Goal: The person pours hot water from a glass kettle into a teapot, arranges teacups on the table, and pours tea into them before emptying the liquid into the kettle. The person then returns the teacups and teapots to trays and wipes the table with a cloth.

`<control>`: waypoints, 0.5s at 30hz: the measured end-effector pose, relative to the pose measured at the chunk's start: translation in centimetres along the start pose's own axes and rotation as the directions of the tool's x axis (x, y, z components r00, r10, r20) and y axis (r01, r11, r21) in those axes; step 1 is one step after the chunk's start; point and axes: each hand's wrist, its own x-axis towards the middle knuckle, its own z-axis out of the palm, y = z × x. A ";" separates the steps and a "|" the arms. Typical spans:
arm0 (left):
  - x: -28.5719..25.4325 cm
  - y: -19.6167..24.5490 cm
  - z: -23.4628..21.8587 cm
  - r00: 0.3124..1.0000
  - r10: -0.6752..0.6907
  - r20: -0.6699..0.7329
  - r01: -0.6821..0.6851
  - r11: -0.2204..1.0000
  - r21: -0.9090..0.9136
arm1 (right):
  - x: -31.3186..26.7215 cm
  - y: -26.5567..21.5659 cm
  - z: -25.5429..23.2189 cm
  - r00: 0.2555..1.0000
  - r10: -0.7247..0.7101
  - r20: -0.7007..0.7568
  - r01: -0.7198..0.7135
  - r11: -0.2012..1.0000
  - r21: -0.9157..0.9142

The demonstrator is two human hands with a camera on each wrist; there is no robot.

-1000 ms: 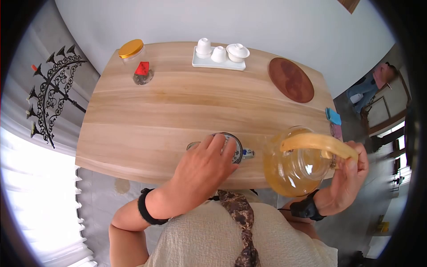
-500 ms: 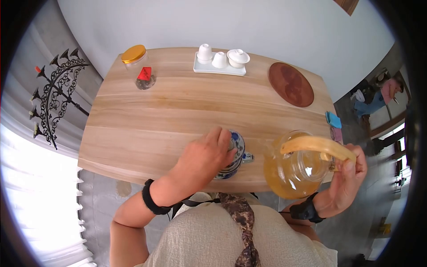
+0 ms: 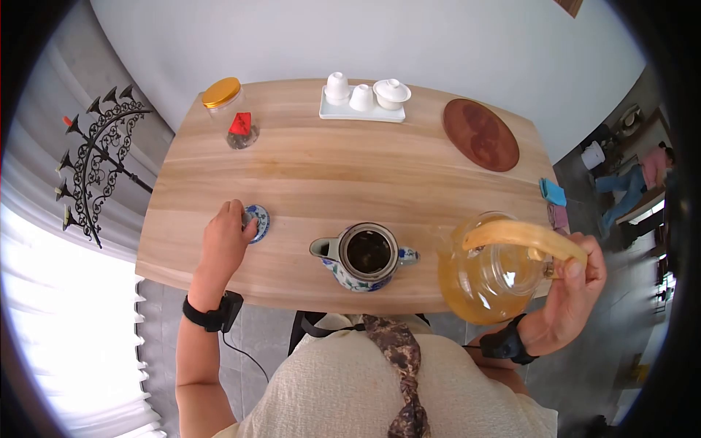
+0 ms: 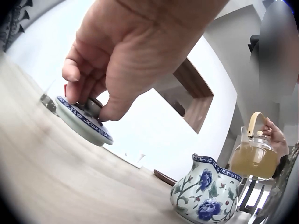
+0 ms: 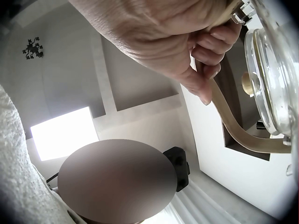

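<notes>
My left hand (image 3: 225, 237) pinches the knob of a blue-and-white porcelain lid (image 4: 84, 122), low over the left part of the table. In the left wrist view the lid tilts a little, thumb on one side of the knob and fingers on the other. A floral porcelain teapot (image 3: 358, 279) stands uncovered near the front edge, dark inside, spout to the left and handle to the right. On its right, my right hand (image 3: 577, 281) grips the curved wooden handle of a glass teapot (image 3: 482, 281) with yellowish liquid, its glass lid (image 5: 261, 84) on.
At the back are a gold-lidded jar (image 3: 221, 93) with a red label, a white tray (image 3: 350, 114) with white cups and a lidded bowl, and a round brown board (image 3: 480, 135). Folded cloths (image 3: 553, 192) lie at the right edge. A black candle stand (image 3: 95, 164) is left of the table.
My left hand has lifted the lid off the porcelain teapot and carried it left, uncovering the opening. My right hand and the glass teapot have stayed almost still.
</notes>
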 end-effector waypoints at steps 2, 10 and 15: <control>-0.3 -0.3 0.6 1.000 -0.015 0.010 0.015 1.000 0.019 | 0.0 -0.1 0.1 1.000 0.002 0.010 -0.002 1.000 0.002; -0.3 -0.5 2.0 0.997 -0.034 0.068 0.027 0.994 0.106 | 0.0 -0.1 0.2 1.000 -0.001 0.006 0.002 1.000 -0.007; -0.3 -0.2 2.2 0.998 -0.032 0.055 0.023 0.985 0.169 | 0.0 -0.3 0.4 1.000 0.002 0.011 -0.002 1.000 -0.008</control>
